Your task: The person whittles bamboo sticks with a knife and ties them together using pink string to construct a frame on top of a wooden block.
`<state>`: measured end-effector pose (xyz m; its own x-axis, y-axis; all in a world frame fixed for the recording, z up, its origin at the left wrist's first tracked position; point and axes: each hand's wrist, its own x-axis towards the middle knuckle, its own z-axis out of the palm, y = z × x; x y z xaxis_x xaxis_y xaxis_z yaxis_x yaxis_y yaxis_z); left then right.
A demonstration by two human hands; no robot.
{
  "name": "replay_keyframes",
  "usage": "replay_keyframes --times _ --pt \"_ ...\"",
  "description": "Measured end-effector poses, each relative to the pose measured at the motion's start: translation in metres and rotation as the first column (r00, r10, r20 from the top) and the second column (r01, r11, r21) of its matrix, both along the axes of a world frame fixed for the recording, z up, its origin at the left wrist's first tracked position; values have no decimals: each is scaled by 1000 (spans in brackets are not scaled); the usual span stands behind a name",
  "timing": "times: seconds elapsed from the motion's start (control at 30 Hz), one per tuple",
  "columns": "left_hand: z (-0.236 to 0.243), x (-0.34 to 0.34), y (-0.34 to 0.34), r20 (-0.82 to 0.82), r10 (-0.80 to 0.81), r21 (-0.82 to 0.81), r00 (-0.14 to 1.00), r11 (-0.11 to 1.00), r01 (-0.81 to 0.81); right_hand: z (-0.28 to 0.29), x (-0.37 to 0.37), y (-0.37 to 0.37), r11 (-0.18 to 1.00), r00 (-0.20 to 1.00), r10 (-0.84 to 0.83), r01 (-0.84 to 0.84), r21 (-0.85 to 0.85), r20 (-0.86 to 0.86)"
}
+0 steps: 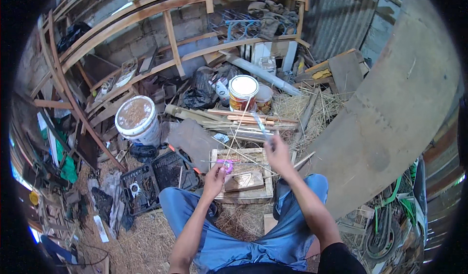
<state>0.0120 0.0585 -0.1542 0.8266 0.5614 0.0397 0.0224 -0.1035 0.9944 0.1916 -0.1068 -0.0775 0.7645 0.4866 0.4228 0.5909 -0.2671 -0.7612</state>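
Purple object (pixel 226 166) in left hand (pixel 213 181)

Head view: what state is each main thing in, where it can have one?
Left hand: closed on pink object
Right hand: closed on light blade-like tool
Black case: open
White-lidded can: upright, closed
White bucket: upright; lidded or not, unclear
Wooden block: lying flat

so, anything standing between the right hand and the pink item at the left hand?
Nothing bulky visible; only thin pale strips show between the right hand and the pink item, depth unclear.
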Motion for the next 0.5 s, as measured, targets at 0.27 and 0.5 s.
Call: replay_keyframes --times 0.27,0.5 --pt "13 -2 -8 -26 30 205 999 978 -24 2 -52 28 820 523 429 -568 73 -737" --pt "20 -5 -21 70 73 485 995 869 -98 -7 -41 32 831 277 444 -482 276 -852"
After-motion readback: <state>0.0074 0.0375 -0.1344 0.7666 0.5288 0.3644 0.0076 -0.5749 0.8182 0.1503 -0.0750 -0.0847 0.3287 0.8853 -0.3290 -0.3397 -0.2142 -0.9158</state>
